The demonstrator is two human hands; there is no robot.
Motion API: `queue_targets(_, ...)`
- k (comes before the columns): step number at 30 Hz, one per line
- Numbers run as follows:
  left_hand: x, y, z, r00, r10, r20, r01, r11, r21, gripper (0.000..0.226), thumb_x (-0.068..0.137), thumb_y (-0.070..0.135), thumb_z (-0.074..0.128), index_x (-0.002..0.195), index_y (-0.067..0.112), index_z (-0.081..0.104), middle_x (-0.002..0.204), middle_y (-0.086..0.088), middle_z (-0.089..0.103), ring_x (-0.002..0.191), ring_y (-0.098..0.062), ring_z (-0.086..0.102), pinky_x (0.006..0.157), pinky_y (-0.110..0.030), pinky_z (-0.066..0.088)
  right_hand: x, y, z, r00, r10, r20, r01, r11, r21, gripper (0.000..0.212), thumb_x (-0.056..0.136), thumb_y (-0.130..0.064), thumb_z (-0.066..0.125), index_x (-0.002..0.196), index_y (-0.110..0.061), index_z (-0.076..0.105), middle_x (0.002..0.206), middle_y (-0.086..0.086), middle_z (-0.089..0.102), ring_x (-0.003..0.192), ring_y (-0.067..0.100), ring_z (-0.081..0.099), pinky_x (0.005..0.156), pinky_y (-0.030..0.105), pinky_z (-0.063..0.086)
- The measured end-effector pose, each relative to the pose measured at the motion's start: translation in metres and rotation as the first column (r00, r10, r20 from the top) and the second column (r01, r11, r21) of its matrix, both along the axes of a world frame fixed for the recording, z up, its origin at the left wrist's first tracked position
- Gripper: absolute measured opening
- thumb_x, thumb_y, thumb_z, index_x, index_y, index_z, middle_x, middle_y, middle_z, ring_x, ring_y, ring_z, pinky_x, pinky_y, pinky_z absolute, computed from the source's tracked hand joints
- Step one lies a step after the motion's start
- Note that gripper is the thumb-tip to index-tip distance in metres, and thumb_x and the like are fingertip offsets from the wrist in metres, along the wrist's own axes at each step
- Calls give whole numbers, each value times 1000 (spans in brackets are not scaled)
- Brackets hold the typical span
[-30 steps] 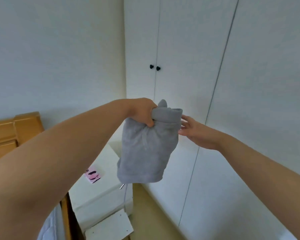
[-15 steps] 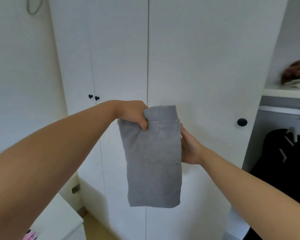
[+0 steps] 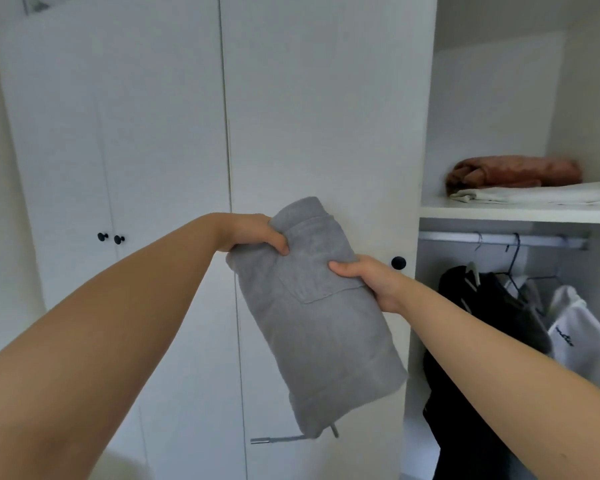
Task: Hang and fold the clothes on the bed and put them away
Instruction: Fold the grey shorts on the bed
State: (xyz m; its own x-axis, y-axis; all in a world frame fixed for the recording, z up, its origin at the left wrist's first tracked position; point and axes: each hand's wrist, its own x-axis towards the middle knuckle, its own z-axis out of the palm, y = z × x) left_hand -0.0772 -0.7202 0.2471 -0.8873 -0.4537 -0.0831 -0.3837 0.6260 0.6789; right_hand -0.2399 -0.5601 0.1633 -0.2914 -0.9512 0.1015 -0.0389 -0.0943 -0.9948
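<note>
Nearest the camera, both forearms are reaching forward, and the two hands are sharing one load. The left hand [image 3: 257, 233] is clenching the top left corner of the folded grey garment [image 3: 316, 323], thumb on its front. The right hand [image 3: 371, 282] is pinching the right edge a little lower, thumb lying across the patch pocket and fingers hidden behind the cloth. The garment is hanging in the air in front of the closed wardrobe door [image 3: 326, 116]. Its long axis is running from the grip at upper left down to the free end at lower right, where a drawstring [image 3: 278, 439] is dangling out sideways. Beyond it, to the right, the open compartment is showing a shelf [image 3: 516, 211] that is sitting slightly above the level of the hands and is carrying a brown folded bundle [image 3: 513, 171] behind a white folded piece [image 3: 541, 194]. Below the shelf, a black garment [image 3: 482, 341] and a white one [image 3: 582, 341] are hanging from the rail [image 3: 499, 239]. The right hand is the nearer one to that shelf, so the bundle is probably needing to go rightward and up, with its loose lower end being levelled first so that it is lying flat rather than unrolling.
</note>
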Motion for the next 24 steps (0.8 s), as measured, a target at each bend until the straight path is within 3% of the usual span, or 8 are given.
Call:
queue_targets(5, -17, 29, 18, 983, -125, -133, 137, 987, 85, 50, 75, 43, 73, 118, 21, 62, 112, 0, 71, 102, -18, 68, 90, -36, 52, -13, 33, 38, 974, -120, -190, 115, 993, -39, 11, 90, -7, 57, 97, -10, 65, 88, 0, 73, 77, 10, 70, 69, 19, 55)
queue_targets(9, -48, 58, 38, 952, -94, -290, 120, 990, 74, 41, 78, 43, 71, 110, 19, 66, 103, -1, 73, 94, -18, 70, 84, -34, 54, -36, 64, 72, 934, -218, -284, 214, 976, -48, 10, 89, -14, 60, 96, -11, 67, 93, 3, 72, 83, 14, 69, 78, 24, 53)
queue_targets(13, -89, 92, 60, 917, -62, -394, 86, 995, 44, 40, 77, 34, 75, 111, 15, 65, 107, -5, 70, 95, -21, 68, 87, -36, 53, -65, 99, 104, 846, -358, -395, 351, 932, -95, 13, 90, -23, 61, 86, -13, 68, 76, -6, 73, 74, 10, 68, 67, 18, 52)
queue_targets(15, -114, 114, 69, 899, -39, -436, 44, 999, 3, 48, 75, 34, 76, 115, 12, 62, 109, -6, 67, 94, -21, 65, 81, -33, 52, -86, 115, 118, 772, -436, -463, 430, 894, -127, 17, 91, -27, 61, 82, -15, 68, 73, -9, 72, 74, 8, 67, 69, 17, 52)
queue_targets(18, -152, 141, 84, 865, 14, -502, -1, 1000, 26, 64, 76, 32, 75, 129, 5, 50, 117, -7, 58, 92, -22, 57, 74, -32, 45, -124, 135, 133, 648, -532, -545, 537, 827, -168, 27, 89, -39, 62, 94, -14, 72, 97, 2, 73, 95, 19, 67, 92, 35, 52)
queue_targets(20, -175, 155, 94, 855, 40, -516, -4, 997, 72, 70, 79, 28, 73, 136, 2, 41, 125, -12, 53, 93, -24, 52, 75, -33, 42, -145, 145, 142, 530, -612, -587, 628, 748, -213, 32, 88, -42, 63, 96, -12, 72, 98, 6, 72, 93, 19, 67, 88, 34, 53)
queue_targets(22, -197, 166, 104, 847, 58, -529, 19, 990, 138, 55, 82, 23, 69, 127, 1, 47, 119, -14, 56, 89, -26, 54, 75, -34, 43, -156, 154, 150, 377, -707, -598, 689, 646, -328, 25, 89, -35, 64, 89, -11, 68, 88, 5, 69, 81, 17, 61, 68, 25, 50)
queue_targets(24, -214, 180, 114, 862, 30, -505, 78, 978, 192, 17, 88, 16, 61, 98, 3, 56, 92, -14, 60, 73, -24, 56, 67, -33, 47, -157, 163, 160, 181, -771, -610, 699, 538, -472, 19, 93, -27, 59, 95, -9, 66, 88, 5, 64, 80, 16, 56, 65, 24, 40)
